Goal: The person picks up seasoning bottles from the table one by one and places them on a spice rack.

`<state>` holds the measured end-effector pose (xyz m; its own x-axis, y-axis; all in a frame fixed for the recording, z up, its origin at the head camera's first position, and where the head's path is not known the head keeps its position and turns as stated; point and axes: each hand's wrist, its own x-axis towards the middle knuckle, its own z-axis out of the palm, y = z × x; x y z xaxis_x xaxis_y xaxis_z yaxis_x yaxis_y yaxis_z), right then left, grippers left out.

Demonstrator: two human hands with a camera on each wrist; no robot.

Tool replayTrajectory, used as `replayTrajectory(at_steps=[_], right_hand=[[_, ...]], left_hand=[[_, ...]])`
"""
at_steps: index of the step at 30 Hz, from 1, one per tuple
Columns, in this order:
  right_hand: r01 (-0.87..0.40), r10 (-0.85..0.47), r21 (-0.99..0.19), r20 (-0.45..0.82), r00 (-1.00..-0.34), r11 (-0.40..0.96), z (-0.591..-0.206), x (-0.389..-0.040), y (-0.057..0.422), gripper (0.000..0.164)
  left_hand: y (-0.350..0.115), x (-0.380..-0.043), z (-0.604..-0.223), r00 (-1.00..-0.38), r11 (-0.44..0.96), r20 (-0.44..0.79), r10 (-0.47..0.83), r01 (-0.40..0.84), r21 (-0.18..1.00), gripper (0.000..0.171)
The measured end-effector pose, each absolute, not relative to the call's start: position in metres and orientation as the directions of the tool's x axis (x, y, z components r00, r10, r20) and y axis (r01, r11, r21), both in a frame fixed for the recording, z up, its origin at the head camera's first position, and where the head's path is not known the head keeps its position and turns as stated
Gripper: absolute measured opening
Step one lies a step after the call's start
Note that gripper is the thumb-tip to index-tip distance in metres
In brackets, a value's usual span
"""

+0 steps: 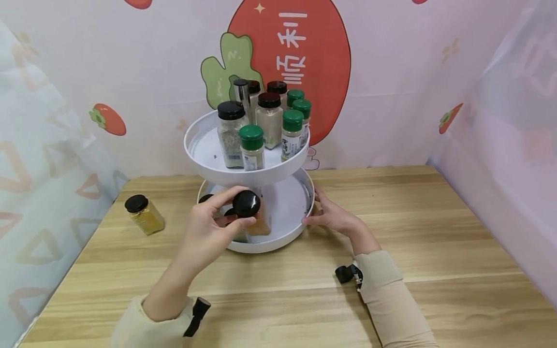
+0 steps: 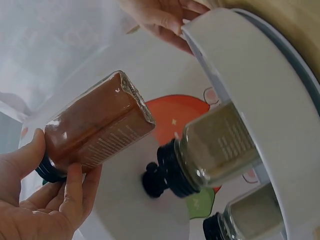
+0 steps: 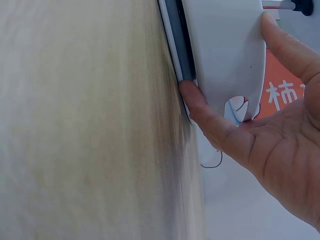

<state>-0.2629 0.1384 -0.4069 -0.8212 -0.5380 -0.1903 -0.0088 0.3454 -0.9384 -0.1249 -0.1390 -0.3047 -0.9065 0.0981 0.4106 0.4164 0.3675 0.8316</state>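
My left hand (image 1: 208, 237) holds a spice jar (image 2: 97, 122) of reddish-brown powder by its black lid end, thumb on one side and fingers on the other. In the left wrist view the jar is raised clear of the lower tier of a white two-tier rack (image 1: 285, 238). Two black-lidded jars stand on that tier, one a jar of greyish-brown powder (image 2: 217, 145); in the head view the left hand partly covers them. At the tier's right side my right hand (image 1: 338, 218) grips its rim, thumb and fingers on the white wall (image 3: 227, 45).
On the upper tier (image 1: 197, 145) stand several black-lidded jars, several green-capped bottles (image 1: 291, 135) and a slim silver-topped container (image 1: 241, 94). A jar of yellow powder (image 1: 148, 217) leans on the wooden table (image 1: 435, 251) at the left. A printed cloth (image 1: 378, 96) hangs behind.
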Motion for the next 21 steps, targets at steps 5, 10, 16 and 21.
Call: replayTrajectory(at_steps=[5,10,16,21], right_hand=[[-0.008,-0.536,-0.939,-0.19,-0.822,0.344,-0.407,-0.263,0.139,0.107],[-0.004,-0.531,-0.941,-0.188,-0.826,0.339,-0.407,-0.262,0.138,0.107],[-0.012,-0.542,-0.941,-0.184,-0.82,0.337,-0.408,-0.262,0.137,0.107],[-0.01,-0.536,-0.937,-0.191,-0.822,0.348,-0.408,-0.264,0.138,0.107]], left_hand=[[-0.128,-0.13,-0.308,-0.914,0.392,0.384,0.131,0.403,0.827,0.051],[-0.118,-0.136,-0.316,-0.926,0.433,0.352,0.135,0.375,0.82,0.051],[-0.111,-0.146,-0.325,-0.937,0.439,0.329,0.12,0.347,0.829,0.052],[-0.103,-0.155,-0.331,-0.947,0.462,0.3,0.111,0.317,0.828,0.051]])
